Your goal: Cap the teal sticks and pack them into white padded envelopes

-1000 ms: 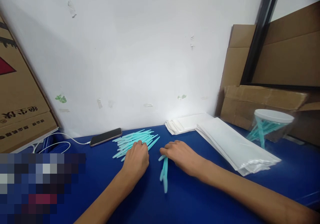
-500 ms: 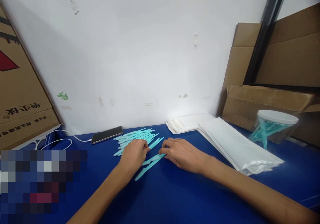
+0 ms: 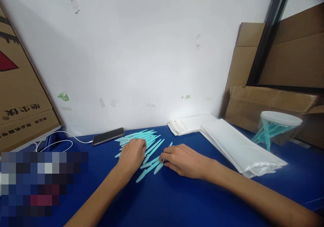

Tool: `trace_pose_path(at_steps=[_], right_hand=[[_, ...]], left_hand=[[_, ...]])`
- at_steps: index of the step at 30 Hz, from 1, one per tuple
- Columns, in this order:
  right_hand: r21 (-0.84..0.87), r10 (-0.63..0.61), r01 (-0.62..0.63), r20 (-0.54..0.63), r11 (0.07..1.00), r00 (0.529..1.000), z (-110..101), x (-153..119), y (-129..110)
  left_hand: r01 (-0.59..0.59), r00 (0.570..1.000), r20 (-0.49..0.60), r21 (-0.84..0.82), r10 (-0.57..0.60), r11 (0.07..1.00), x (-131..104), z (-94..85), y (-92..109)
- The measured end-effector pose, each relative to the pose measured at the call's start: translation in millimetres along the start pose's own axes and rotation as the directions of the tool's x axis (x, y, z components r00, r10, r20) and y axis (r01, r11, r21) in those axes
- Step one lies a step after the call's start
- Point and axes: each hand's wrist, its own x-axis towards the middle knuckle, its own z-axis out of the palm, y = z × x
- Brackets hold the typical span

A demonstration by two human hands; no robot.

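A pile of slim turquoise eyebrow razors (image 3: 136,135) lies fanned out on the blue table. My left hand (image 3: 133,154) rests over the front of that pile, fingers curled in; whatever is between them is hidden. Just right of it, my right hand (image 3: 182,159) pinches one eyebrow razor (image 3: 158,168), whose other end sticks out behind the fingers. Beside that one, two more razors (image 3: 146,173) lie slanted on the table, their far ends close to my right fingertips.
Stacks of white plastic bags (image 3: 233,146) lie to the right. Behind them, a clear container with a white round top (image 3: 281,118) shows turquoise razors inside. A phone (image 3: 108,136) on a white cable lies at back left. Cardboard boxes (image 3: 22,85) flank both sides.
My left hand has shifted slightly left, uncovering razors at the pile's right edge. My right hand has moved a little nearer, and a further razor now shows in its fingers.
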Motion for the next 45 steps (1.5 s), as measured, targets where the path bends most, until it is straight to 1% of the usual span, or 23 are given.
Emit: trace_pose_path(at_steps=[7, 20, 30, 35, 39, 45], right_hand=[[0.026, -0.007, 0.007, 0.015, 1.0, 1.0, 0.4, 0.1, -3.3], [0.008, -0.025, 0.025, -0.009, 1.0, 1.0, 3.8, 0.1, -4.5], [0.005, -0.036, 0.036, -0.037, 0.999, 0.999, 6.6, 1.0, -3.8], [-0.001, -0.041, 0.041, -0.043, 0.999, 0.998, 7.7, 0.6, -3.8], [-0.001, -0.042, 0.042, -0.042, 0.999, 0.998, 7.5, 0.6, -4.3], [-0.006, -0.037, 0.037, -0.041, 0.999, 0.998, 4.9, 0.9, -5.3]], left_hand=[[-0.001, 1.0, 0.007, 0.045, 0.0, 0.999, 3.4, 2.0, -10.3], [0.029, 1.0, 0.007, 0.132, -0.03, 0.991, 2.2, 4.1, -6.0], [0.042, 0.999, 0.028, 0.115, -0.046, 0.992, -2.4, 4.3, 0.6], [0.065, 0.998, 0.019, 0.099, -0.067, 0.993, -3.5, -1.5, 2.3], [0.085, 0.996, 0.034, 0.076, -0.088, 0.993, -5.9, -4.8, 6.3], [0.068, 0.995, 0.064, 0.037, -0.071, 0.997, -7.6, -1.0, 10.9]])
